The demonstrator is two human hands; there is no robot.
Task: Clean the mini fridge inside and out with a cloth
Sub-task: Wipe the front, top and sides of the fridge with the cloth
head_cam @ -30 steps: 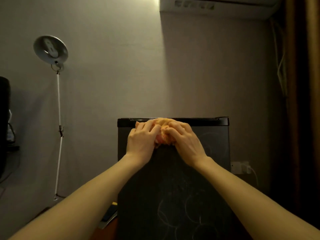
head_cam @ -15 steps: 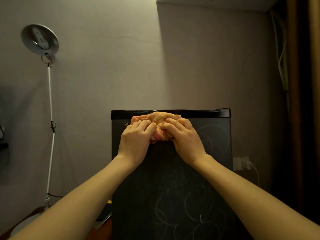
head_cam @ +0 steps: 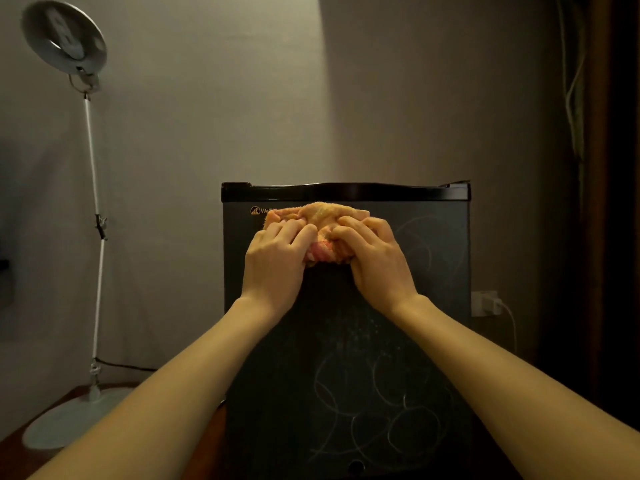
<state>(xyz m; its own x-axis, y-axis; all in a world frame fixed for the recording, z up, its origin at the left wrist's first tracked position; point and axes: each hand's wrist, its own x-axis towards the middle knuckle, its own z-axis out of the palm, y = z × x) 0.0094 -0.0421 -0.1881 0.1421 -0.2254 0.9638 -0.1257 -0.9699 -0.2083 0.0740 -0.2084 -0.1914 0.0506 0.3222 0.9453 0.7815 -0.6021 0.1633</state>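
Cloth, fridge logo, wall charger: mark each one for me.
orange cloth (head_cam: pixel 323 212): head view, exposed top fold.
fridge logo (head_cam: pixel 256 211): head view, emblem at its left end.
wall charger (head_cam: pixel 489 303): head view, white body.

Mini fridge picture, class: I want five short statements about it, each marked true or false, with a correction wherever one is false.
1. The left hand and the right hand both hold the orange cloth against the mini fridge. True.
2. The fridge's door hangs open. False: it is shut.
3. The cloth lies near the door's bottom edge. False: it lies near the top, just under the black trim.
4. A lamp on a white pole stands left of the fridge. True.
5. A white wall socket shows right of the fridge. True.
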